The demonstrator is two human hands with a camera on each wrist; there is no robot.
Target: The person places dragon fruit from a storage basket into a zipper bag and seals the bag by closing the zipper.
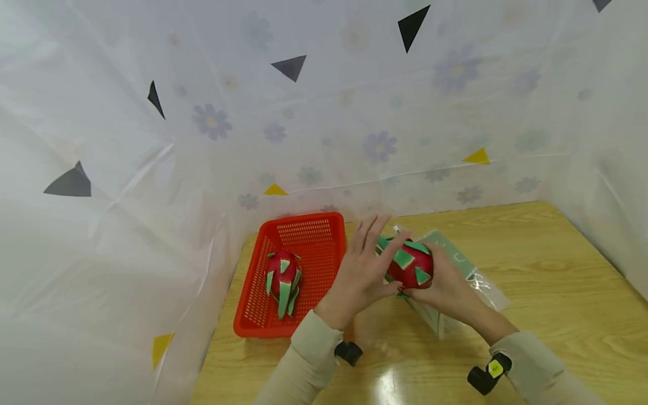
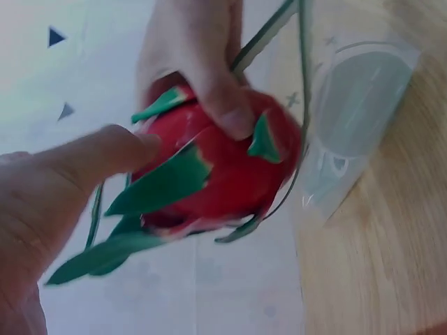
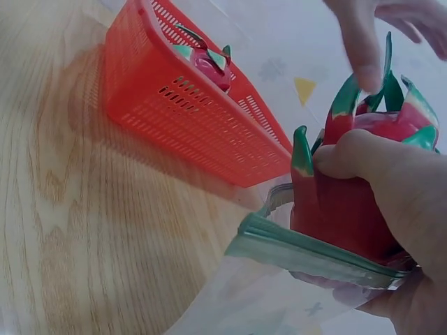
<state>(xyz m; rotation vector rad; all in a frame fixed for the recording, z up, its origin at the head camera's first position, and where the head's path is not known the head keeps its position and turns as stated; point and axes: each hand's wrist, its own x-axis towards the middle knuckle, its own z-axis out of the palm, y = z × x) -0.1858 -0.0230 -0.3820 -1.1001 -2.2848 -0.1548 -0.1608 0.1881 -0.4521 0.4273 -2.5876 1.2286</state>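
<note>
The fruit [image 1: 411, 269] is sitting partway in the mouth of a clear zip bag [image 1: 488, 288] with the right hand [image 1: 449, 289] gripping it, while the left hand [image 1: 360, 274] is right at its side, fingers [image 1: 376, 233] spread and mostly straight. Just left of that there's a red basket [image 1: 240, 301] on the wood worktop [image 1: 557, 264] with another fruit [image 1: 284, 275] lying in it, and behind it all hangs a pale sheet [image 1: 324, 107] with flowers and triangles.
</note>
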